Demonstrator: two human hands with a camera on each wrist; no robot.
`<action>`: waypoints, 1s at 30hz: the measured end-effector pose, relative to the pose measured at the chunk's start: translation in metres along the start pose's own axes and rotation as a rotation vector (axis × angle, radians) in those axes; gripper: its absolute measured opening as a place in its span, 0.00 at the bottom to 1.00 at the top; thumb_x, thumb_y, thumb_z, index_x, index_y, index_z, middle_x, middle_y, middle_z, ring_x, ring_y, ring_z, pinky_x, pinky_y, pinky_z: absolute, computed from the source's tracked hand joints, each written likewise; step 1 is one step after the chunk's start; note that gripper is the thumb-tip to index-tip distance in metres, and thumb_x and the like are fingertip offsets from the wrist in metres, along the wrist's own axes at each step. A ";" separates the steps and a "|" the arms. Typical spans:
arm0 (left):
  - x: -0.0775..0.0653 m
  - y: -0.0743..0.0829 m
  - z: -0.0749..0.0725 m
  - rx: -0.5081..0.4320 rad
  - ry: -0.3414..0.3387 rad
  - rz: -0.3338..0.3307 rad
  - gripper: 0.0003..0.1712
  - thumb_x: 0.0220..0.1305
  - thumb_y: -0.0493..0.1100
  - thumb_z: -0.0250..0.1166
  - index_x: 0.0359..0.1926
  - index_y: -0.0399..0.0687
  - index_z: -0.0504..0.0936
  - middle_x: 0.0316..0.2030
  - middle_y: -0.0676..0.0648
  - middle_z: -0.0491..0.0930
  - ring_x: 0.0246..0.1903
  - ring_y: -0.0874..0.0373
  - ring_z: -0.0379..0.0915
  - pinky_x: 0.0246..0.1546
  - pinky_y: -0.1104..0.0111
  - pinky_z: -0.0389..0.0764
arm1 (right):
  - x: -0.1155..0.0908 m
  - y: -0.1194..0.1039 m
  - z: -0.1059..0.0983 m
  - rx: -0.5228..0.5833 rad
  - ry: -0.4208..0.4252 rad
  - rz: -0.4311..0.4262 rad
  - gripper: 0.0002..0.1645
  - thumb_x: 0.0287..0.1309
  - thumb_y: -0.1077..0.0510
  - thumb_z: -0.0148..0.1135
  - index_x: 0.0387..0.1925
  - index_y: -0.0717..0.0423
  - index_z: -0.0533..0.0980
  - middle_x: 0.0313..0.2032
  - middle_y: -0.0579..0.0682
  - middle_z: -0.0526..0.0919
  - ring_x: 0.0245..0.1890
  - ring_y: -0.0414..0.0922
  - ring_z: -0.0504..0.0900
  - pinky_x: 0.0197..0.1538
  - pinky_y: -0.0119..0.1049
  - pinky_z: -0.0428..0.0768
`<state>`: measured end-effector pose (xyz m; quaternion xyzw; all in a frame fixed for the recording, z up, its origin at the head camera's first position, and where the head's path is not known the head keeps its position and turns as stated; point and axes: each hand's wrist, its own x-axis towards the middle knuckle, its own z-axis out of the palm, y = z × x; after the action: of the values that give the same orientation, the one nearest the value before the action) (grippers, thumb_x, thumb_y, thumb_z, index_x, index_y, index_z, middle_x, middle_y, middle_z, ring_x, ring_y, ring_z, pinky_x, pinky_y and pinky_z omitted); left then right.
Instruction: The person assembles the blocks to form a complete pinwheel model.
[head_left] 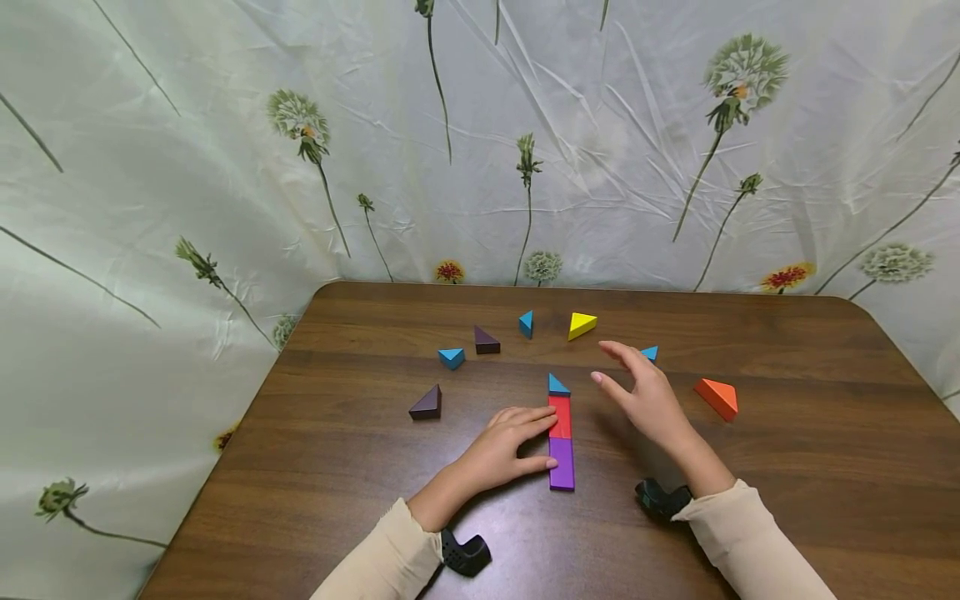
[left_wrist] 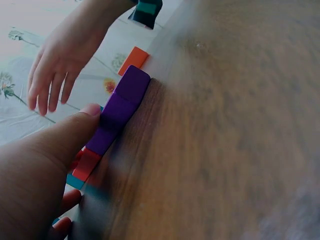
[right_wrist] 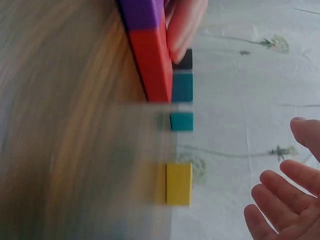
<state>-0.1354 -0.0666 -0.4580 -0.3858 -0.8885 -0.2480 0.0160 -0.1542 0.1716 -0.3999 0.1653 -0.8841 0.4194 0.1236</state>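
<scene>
A column of blocks stands on the table: a purple block (head_left: 562,475) nearest me, a red block (head_left: 564,423) beyond it, and a small blue triangular block (head_left: 557,387) at the far end. My left hand (head_left: 491,450) lies along the left side of this column. Its extended fingers touch the red block and its thumb rests against the purple one, as the left wrist view also shows. My right hand (head_left: 651,408) hovers to the right with spread fingers and holds nothing. It partly covers another blue block (head_left: 650,353).
Around the column lie two dark purple triangular blocks (head_left: 426,403), two more blue ones (head_left: 452,358), a yellow block (head_left: 581,326) and, at the right, an orange block (head_left: 718,398). A flowered curtain (head_left: 480,125) hangs behind the wooden table (head_left: 315,467).
</scene>
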 end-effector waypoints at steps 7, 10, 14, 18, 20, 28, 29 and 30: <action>0.000 0.001 -0.001 -0.006 0.009 0.007 0.35 0.56 0.61 0.59 0.62 0.51 0.68 0.61 0.54 0.63 0.58 0.55 0.59 0.59 0.61 0.55 | -0.016 0.013 -0.027 -0.085 0.085 -0.030 0.30 0.52 0.60 0.64 0.56 0.60 0.67 0.51 0.57 0.72 0.51 0.55 0.69 0.51 0.53 0.65; 0.000 0.001 -0.001 -0.010 0.004 0.001 0.35 0.56 0.61 0.58 0.62 0.51 0.68 0.61 0.54 0.63 0.58 0.55 0.59 0.59 0.61 0.55 | -0.023 0.020 -0.037 -0.101 0.106 -0.018 0.30 0.52 0.60 0.63 0.57 0.62 0.66 0.52 0.59 0.71 0.53 0.57 0.67 0.50 0.55 0.65; 0.000 0.001 -0.001 -0.010 -0.001 -0.005 0.35 0.57 0.61 0.58 0.62 0.51 0.67 0.61 0.54 0.63 0.58 0.55 0.59 0.60 0.60 0.54 | -0.031 0.029 -0.048 -0.146 0.137 0.010 0.30 0.54 0.58 0.62 0.57 0.63 0.66 0.52 0.61 0.70 0.52 0.59 0.68 0.45 0.55 0.69; 0.000 0.001 -0.001 -0.014 -0.004 -0.008 0.35 0.57 0.62 0.57 0.62 0.51 0.67 0.61 0.54 0.63 0.58 0.55 0.58 0.60 0.59 0.54 | -0.038 0.036 -0.060 -0.176 0.153 0.065 0.31 0.54 0.58 0.62 0.58 0.62 0.65 0.53 0.63 0.69 0.50 0.62 0.68 0.42 0.58 0.69; 0.000 0.002 -0.001 -0.016 -0.005 -0.008 0.35 0.57 0.62 0.57 0.62 0.51 0.67 0.61 0.55 0.63 0.58 0.55 0.58 0.60 0.60 0.54 | -0.041 0.039 -0.064 -0.181 0.157 0.085 0.31 0.54 0.58 0.62 0.58 0.62 0.65 0.53 0.64 0.68 0.49 0.64 0.67 0.42 0.60 0.67; 0.000 0.003 -0.002 -0.015 -0.011 -0.011 0.35 0.57 0.61 0.58 0.62 0.51 0.67 0.62 0.55 0.62 0.58 0.55 0.58 0.60 0.61 0.54 | -0.049 0.058 -0.072 -0.216 0.181 0.092 0.29 0.53 0.60 0.63 0.56 0.65 0.66 0.49 0.66 0.69 0.48 0.64 0.67 0.44 0.62 0.64; 0.000 0.003 -0.002 -0.016 -0.012 -0.011 0.35 0.57 0.61 0.58 0.62 0.51 0.67 0.62 0.55 0.62 0.58 0.55 0.58 0.60 0.61 0.54 | -0.050 0.061 -0.073 -0.218 0.188 0.088 0.29 0.52 0.61 0.63 0.55 0.66 0.67 0.49 0.66 0.70 0.48 0.64 0.67 0.44 0.61 0.64; 0.000 0.003 -0.002 -0.017 -0.012 -0.012 0.35 0.57 0.61 0.58 0.62 0.51 0.67 0.62 0.55 0.62 0.58 0.55 0.58 0.60 0.61 0.54 | -0.050 0.064 -0.073 -0.225 0.197 0.083 0.28 0.51 0.62 0.64 0.54 0.66 0.67 0.48 0.66 0.70 0.47 0.63 0.68 0.43 0.60 0.65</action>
<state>-0.1337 -0.0659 -0.4549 -0.3823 -0.8887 -0.2531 0.0060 -0.1277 0.2759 -0.4177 0.0719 -0.9151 0.3367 0.2099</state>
